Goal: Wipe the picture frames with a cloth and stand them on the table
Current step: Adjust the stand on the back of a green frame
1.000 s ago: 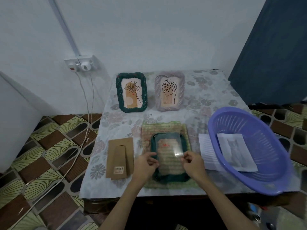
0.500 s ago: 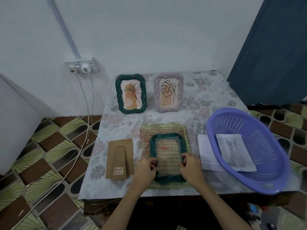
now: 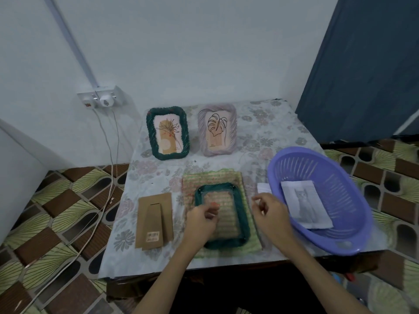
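Observation:
A dark green woven frame (image 3: pixel 240 214) lies flat on a green cloth (image 3: pixel 210 175) near the table's front edge, with a clear pane set in its opening. My left hand (image 3: pixel 200 220) hovers over the frame's left side, fingers loosely curled and holding nothing. Just right of the frame, my right hand (image 3: pixel 269 211) is also loosely curled and empty. At the back of the table, a second green frame (image 3: pixel 167 133) and a lilac frame (image 3: pixel 217 130) stand upright.
A cardboard frame back (image 3: pixel 155 220) with its stand lies left of the cloth. A purple basket (image 3: pixel 328 164) at the right holds a cat picture (image 3: pixel 303 205) and overhangs the table (image 3: pixel 272 132) edge. Cables hang from a wall socket (image 3: pixel 99 99) at the left.
Both hands have let go of the clear pane and the flat frame's sides and lifted off it. The pane now rests in the frame.

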